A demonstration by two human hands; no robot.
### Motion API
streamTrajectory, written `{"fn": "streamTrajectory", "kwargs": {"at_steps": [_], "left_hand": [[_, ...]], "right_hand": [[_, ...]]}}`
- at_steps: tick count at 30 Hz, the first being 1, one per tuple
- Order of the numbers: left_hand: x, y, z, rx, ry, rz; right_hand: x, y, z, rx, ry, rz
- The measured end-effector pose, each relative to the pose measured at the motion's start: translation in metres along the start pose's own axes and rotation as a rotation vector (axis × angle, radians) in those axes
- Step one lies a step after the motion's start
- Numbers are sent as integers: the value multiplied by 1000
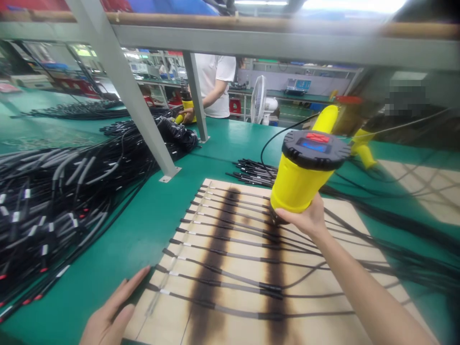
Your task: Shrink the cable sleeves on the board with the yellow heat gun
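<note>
My right hand [311,218] is wrapped round a yellow heat gun [299,184] with a dark grey end cap and a red and blue panel. Its nozzle points down over the far part of a wooden board [247,330]. Several black cables [244,288] with grey sleeves lie side by side across the board, over two dark scorched bands. My left hand [111,311] rests at the board's near left edge, fingers stretched out, the index fingertip beside a black cable end [158,268]. Whether that fingertip touches the cable cannot be told.
A big heap of black cables [72,191] covers the green table [143,239] on the left. Metal posts [125,91] rise from the table. More cables lie behind and right of the board. Across the table a person [215,86] in white works near a fan [259,98].
</note>
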State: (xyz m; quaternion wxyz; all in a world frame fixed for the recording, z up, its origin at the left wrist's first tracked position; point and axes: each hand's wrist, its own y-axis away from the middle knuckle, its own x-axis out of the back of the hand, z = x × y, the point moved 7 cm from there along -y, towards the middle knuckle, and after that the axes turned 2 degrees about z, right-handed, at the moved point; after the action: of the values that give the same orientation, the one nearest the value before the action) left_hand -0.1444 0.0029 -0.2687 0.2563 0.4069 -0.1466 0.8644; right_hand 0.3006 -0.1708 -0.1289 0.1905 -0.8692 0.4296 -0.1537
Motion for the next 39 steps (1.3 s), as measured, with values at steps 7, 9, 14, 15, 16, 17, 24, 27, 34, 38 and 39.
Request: {"fn": "streamTrajectory", "kwargs": {"at_steps": [7, 9, 14, 15, 16, 17, 24, 27, 34, 38, 39], "left_hand": [[2, 2, 12, 22, 32, 75], [3, 2, 11, 28, 23, 81], [2, 0, 5, 12, -11, 62], [2, 1, 4, 12, -14, 57], [2, 1, 4, 11, -13, 61], [2, 1, 4, 10, -11, 61], [2, -1, -1, -9, -66, 1], [2, -2, -7, 6, -67, -8], [2, 1, 3, 25, -23, 57], [-1, 1, -1, 11, -36, -2], [-2, 1, -2, 3, -44, -27]], "right_hand": [[1, -2, -4, 0, -14, 13], [4, -1, -2, 15, 37, 32], [6, -1, -1, 20, 40, 38], [6, -1, 0, 6, 37, 30], [6, 0, 0, -5, 36, 26], [7, 0, 0, -9, 39, 30], [8, -1, -2, -12, 5, 51], [6, -1, -2, -12, -9, 25], [11, -3, 0, 20, 46, 52], [9, -2, 1, 9, 17, 28], [10, -2, 1, 18, 25, 42]]}}
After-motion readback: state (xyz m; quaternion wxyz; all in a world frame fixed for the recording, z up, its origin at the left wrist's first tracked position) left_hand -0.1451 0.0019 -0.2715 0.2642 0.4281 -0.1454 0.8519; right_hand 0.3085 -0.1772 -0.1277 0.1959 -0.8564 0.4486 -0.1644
